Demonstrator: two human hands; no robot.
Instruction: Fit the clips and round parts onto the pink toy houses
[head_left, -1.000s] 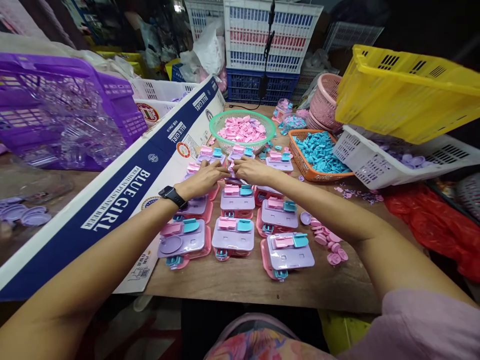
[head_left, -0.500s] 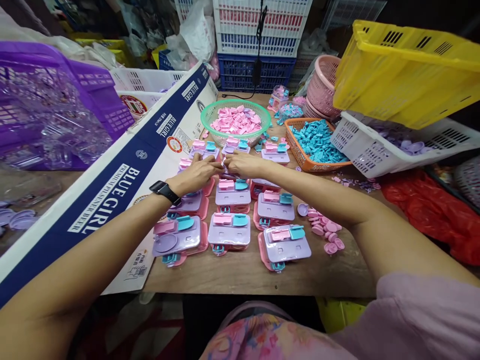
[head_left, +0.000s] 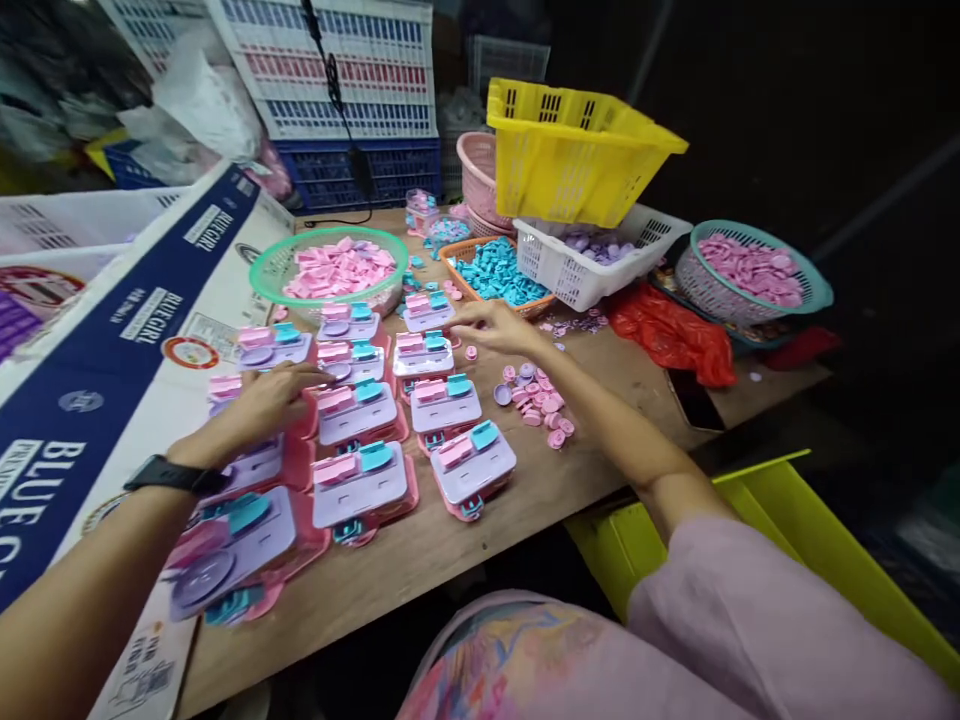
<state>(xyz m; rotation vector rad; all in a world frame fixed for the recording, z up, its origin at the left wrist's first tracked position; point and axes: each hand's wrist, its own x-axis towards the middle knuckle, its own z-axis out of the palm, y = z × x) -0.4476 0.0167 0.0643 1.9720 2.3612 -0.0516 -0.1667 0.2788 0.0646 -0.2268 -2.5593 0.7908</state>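
Observation:
Several toy cases with lilac tops and pink bases stand in rows, each top carrying a pink piece and a blue piece. My left hand (head_left: pixel 271 400), wearing a black watch (head_left: pixel 176 475), reaches over the left rows. Its fingers stretch out flat, the tips at a middle-row case (head_left: pixel 351 362) that bears a lilac disc. My right hand (head_left: pixel 489 326) hovers right of the back right case (head_left: pixel 428 311), fingers extended and nothing visible in them. Another lilac disc (head_left: pixel 204 578) lies on the front left case (head_left: pixel 259 550). Loose pink and lilac discs (head_left: pixel 536 400) are heaped below my right forearm.
A green basket (head_left: pixel 262 270) of pink pieces and an orange basket (head_left: pixel 536 305) of blue pieces stand behind. White (head_left: pixel 551 265) and yellow (head_left: pixel 577 165) crates are stacked further right. A printed carton (head_left: pixel 157 330) flanks the left; a phone (head_left: pixel 694 400) lies near the right edge.
The view has turned right. My hands, together at one middle case before, are now apart: the right has moved away rightward, while the left stays near the cases.

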